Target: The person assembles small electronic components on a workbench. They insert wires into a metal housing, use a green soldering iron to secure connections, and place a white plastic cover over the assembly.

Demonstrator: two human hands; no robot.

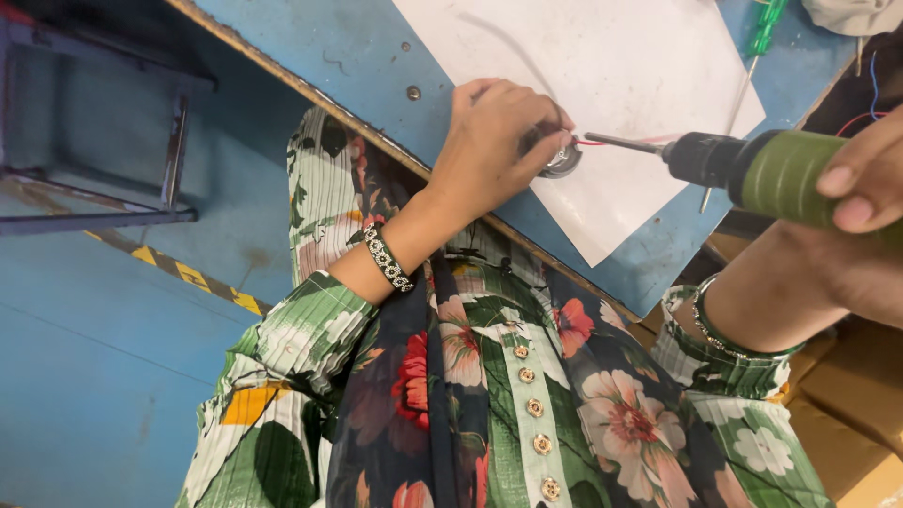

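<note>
My left hand (494, 141) pinches small round metal part (562, 160), frame centre; right hand (861, 183) wrapped around green power screwdriver (752, 165). Bit slip could jab my fingertips; thin red wire (593, 143) may snag.

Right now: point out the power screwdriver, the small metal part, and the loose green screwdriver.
power screwdriver (785, 174), head view, green body
small metal part (562, 160), head view, round rim beside the left hand's fingers
loose green screwdriver (767, 26), head view, handle

Round metal part (562, 160): small, silver-grey, lying on a white sheet at the bench edge, largely covered by fingers, a red wire running from it. Driver (752, 167): green ribbed body, black chuck, thin bit level and pointing at the part, its tip just beside it.
</note>
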